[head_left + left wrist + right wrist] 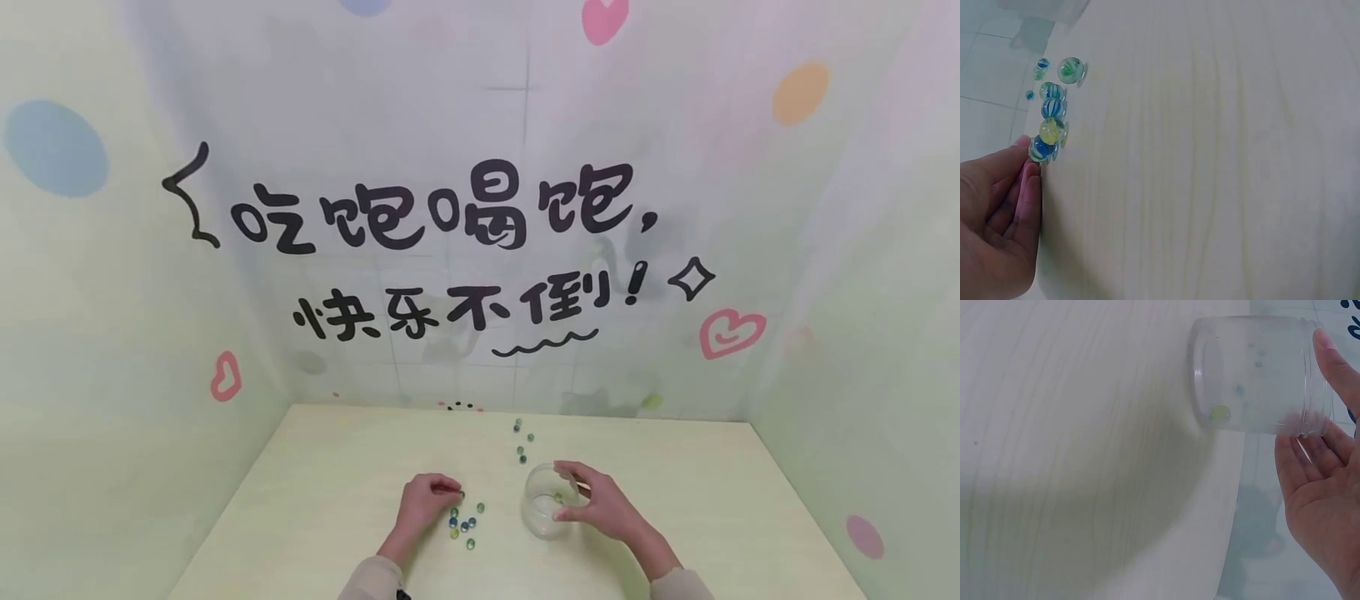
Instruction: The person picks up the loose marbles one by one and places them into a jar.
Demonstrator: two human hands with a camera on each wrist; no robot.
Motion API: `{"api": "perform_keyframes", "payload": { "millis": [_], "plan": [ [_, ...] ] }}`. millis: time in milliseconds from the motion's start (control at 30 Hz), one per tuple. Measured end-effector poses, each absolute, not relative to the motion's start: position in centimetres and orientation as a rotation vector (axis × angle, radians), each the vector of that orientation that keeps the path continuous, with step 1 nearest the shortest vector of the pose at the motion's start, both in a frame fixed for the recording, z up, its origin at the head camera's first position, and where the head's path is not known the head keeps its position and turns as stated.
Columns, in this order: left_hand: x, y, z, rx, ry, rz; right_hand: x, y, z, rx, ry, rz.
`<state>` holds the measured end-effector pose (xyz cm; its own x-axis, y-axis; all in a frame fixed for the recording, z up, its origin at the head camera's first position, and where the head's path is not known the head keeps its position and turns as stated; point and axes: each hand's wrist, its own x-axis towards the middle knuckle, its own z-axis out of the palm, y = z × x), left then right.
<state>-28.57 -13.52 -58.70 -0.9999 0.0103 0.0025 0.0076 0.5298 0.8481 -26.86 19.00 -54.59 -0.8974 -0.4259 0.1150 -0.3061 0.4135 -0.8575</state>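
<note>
My left hand (425, 505) pinches a green-tinted glass marble (462, 495) between thumb and fingertips, low over the table. Beside it lies a loose group of several clear marbles with blue, green and yellow swirls (470, 544). In the left wrist view the left hand (1004, 206) partly overlaps the nearest marbles, and a green-swirled marble (1070, 70) sits a little apart. A clear jar (542, 521) stands upright and without a lid on the table, and my right hand (603, 504) grips it around the rim. A yellow-green marble (1220, 414) shows at the jar's bottom.
Several more marbles (522, 459) are scattered behind the jar, toward the back of the pale wooden table (360, 442). Printed sheet walls (450, 125) rise along the back and both sides of the table.
</note>
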Motion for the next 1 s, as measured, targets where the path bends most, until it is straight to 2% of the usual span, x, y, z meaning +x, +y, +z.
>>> {"api": "perform_keyframes", "payload": {
  "millis": [400,1000],
  "plan": [
    [-27.8,-12.8,-58.7,-0.047,2.780,1.478,-26.4,18.4,-55.1,-0.644,2.502,-1.537],
    [-28.9,-13.0,-58.2,-0.069,2.809,1.454,-27.0,18.3,-54.2,-0.656,2.495,-1.508]
  ]
}}
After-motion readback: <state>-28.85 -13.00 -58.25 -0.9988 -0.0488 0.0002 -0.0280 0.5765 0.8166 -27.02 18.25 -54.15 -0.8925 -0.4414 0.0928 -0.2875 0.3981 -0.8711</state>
